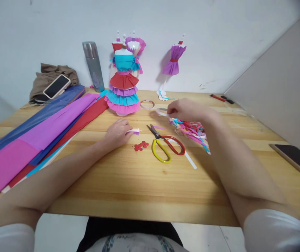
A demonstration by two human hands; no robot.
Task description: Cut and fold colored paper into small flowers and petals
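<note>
My left hand (pixel 118 132) rests on the table, its fingers closed on a small purple and pale pink piece of crepe paper (pixel 134 131). Red paper flowers (pixel 141 146) lie just in front of it. Scissors (pixel 161 140) with one yellow and one red handle lie slightly open between my hands. My right hand (pixel 179 109) is closed on a whitish ring-like strip (pixel 162 112), blurred, possibly tape. Below that hand is a heap of colourful paper scraps (pixel 192 130). A white paper strip (pixel 191 160) runs out from under the scissors.
Several dress forms in paper dresses (pixel 123 80) stand at the back, another form in purple (pixel 175 59) right of them. Paper rolls (pixel 34 140), a phone (pixel 57 86), cloth (pixel 43 77) and a flask (pixel 94 66) are left. A tape ring (pixel 147 104), red cutter (pixel 218 98) and dark device (pixel 297 159) also lie around.
</note>
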